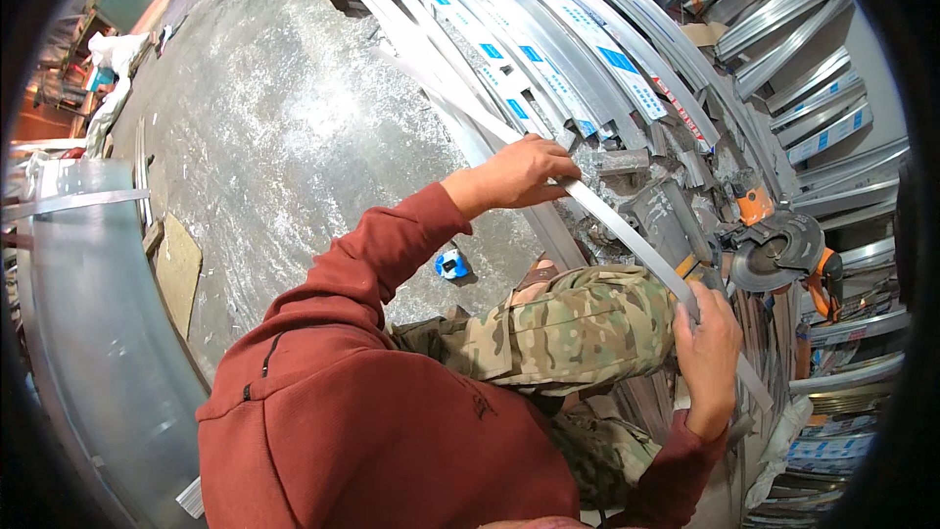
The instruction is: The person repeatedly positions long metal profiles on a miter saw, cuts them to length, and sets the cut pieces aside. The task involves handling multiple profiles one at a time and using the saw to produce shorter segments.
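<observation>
Our maroon sweatshirt (392, 421) fills the foreground and hides much below. The grip of our left hand (519, 172) closes around a silvery metal strip (622, 228) that slants above our camouflage trousers (587, 323); our right hand (707, 343) pinches it lower down, covering a stretch. Its upper end blurs beside stacked profiles (587, 59). Concrete floor (284, 108) spreads widely leftward; rightward, an orange-handled circular saw (783, 243) crowds the room.
</observation>
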### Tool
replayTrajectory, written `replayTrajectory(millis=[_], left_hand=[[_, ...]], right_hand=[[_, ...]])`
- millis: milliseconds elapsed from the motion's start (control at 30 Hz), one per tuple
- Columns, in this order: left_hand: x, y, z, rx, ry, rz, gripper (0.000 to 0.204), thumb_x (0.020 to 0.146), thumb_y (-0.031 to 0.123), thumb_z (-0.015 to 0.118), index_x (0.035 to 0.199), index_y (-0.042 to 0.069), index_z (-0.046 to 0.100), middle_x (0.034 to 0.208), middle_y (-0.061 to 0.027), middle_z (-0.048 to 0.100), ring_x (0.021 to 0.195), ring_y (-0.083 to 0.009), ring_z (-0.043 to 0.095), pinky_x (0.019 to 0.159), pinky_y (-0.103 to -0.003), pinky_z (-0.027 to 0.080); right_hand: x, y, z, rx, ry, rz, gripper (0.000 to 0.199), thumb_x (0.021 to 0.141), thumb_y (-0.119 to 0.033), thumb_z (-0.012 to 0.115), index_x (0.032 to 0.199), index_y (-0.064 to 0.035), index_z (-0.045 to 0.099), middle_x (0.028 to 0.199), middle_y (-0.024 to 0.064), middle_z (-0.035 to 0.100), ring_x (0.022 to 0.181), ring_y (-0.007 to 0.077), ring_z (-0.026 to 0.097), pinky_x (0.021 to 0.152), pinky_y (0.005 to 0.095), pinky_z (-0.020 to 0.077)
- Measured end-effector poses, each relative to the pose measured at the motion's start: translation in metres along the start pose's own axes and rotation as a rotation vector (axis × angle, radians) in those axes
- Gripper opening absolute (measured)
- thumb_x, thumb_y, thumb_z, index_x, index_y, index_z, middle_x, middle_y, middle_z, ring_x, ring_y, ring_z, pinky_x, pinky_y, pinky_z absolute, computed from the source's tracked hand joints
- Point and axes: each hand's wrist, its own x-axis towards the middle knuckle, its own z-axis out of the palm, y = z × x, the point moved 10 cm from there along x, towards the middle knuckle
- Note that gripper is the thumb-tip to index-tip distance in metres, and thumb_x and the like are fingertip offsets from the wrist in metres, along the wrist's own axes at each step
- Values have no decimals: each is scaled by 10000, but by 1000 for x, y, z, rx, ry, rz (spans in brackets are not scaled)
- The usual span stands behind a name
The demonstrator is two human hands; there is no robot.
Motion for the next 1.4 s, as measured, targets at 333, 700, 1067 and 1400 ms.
replayTrajectory(millis=[333,700,1067,1400], left_hand=[[-5,-8,-68,105,58,-69,292,648,-29,769,917,27,670,870,-82,646,801,-243,638,735,-335,526],[42,86,-94,176,313,247,396,548,-50,762,916,77,692,858,-60,642,853,-276,575,801,-378,434],[88,225,-111,157,565,686,752,727,138,836,1379,91,465,1432,-167,463,1356,-373,408,1132,-521,298],[84,25,113,-125,-353,-179,272,839,64,704,1100,1,657,1034,-110,690,1000,-226,639,887,-311,478]], right_hand=[[-50,16,-53,98,57,185,249,800,-142,739,1009,-42,647,841,134,613,769,345,607,665,412,473],[-101,39,-80,160,135,311,311,778,-258,791,938,-22,666,817,141,648,724,327,624,652,393,492],[-248,125,-110,302,726,556,301,869,-288,737,794,-24,613,647,47,570,561,148,531,513,294,413],[-410,310,69,1025,1295,1273,309,1014,-370,514,1020,-62,531,632,-8,440,432,102,404,381,277,376]])
